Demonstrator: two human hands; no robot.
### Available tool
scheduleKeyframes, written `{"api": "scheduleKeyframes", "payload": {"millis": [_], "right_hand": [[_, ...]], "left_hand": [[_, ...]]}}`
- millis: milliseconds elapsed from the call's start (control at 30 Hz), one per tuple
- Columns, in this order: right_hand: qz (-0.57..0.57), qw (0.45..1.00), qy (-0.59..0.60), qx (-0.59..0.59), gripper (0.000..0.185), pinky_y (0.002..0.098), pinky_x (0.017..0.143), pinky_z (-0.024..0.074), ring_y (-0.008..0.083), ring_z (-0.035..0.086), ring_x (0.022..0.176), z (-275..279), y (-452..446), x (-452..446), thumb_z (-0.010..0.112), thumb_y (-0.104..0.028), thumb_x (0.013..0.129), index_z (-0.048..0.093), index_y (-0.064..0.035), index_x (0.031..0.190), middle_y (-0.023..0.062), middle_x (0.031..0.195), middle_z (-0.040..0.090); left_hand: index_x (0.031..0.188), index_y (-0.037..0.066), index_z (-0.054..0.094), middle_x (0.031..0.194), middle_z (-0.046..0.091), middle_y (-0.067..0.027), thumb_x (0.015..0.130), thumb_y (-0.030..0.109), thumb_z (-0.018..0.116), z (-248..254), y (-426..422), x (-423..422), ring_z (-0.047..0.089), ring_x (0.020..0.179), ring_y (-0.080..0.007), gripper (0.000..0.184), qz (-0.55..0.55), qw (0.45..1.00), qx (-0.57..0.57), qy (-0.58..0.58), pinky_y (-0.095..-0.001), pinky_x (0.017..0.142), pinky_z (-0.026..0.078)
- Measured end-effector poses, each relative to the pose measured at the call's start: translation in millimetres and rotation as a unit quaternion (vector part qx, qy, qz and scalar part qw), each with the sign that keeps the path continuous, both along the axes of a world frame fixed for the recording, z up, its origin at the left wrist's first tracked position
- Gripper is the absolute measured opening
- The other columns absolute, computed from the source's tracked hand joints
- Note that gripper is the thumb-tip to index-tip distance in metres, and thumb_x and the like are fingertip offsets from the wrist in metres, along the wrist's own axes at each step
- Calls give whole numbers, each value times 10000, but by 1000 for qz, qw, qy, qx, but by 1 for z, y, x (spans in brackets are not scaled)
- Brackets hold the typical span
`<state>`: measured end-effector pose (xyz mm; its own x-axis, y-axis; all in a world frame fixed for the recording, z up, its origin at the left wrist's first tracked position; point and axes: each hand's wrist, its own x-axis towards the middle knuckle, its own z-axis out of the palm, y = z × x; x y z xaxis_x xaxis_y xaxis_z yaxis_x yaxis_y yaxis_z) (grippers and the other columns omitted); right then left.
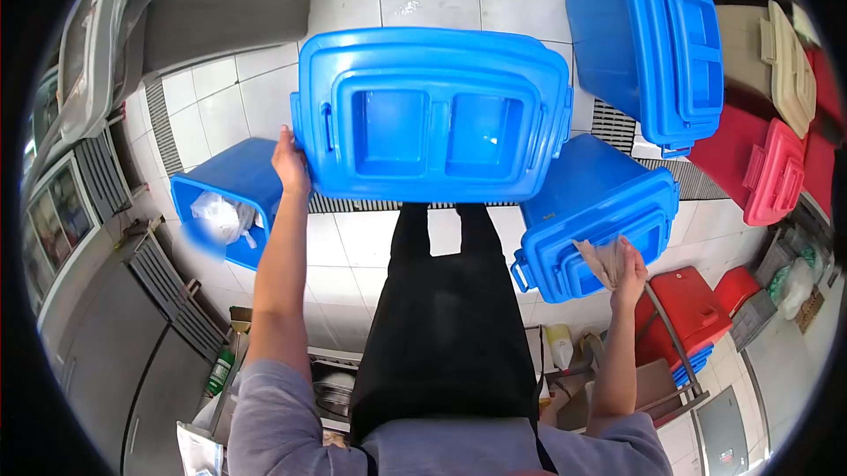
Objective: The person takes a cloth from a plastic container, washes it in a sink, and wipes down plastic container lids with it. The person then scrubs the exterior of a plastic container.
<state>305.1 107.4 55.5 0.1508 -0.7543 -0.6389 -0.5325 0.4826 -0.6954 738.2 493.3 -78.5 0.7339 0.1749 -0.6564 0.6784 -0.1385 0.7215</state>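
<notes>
A large blue lidded bin stands at the centre, its lid on top with two square recesses. My left hand is at the left edge of this lid, fingers bent against the rim. To the right, my right hand pinches a crumpled, thin brownish cloth, held over a smaller blue lidded bin. Below and left of my left hand is an open blue bin with white plastic inside.
A further blue lidded bin stands at the upper right, beside red bins and a beige one. A grey container is at the upper left. Red boxes sit at the lower right, near a metal frame.
</notes>
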Motion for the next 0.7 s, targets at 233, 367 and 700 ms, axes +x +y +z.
{"api": "scheduleKeyframes", "payload": {"millis": [233,367,700], "right_hand": [[209,963,74,-151,403,304,844,380,237,497,978,-74,21,145,448,-287,847,481,22,1103,160,1078,512],[313,858,311,-264,478,395,893,345,366,430,1046,-139,54,202,278,-369,875,457,-8,1133,220,1156,436],[347,922,83,-151,589,304,941,254,238,362,1117,-144,63,135,420,-371,853,278,46,1243,187,1229,363]], "left_hand": [[1203,42,386,1247,348,-195,828,281,454,12,-76,-50,290,1169,-335,450,-294,828,326,-349,-440,972,176],[1236,91,361,1285,307,-181,836,340,424,-17,-62,-59,252,1201,-324,475,-208,899,295,-249,-454,979,143],[1134,26,415,1101,435,-184,794,234,514,-19,-2,-79,403,1042,-292,411,100,946,219,-216,-353,919,293]]}}
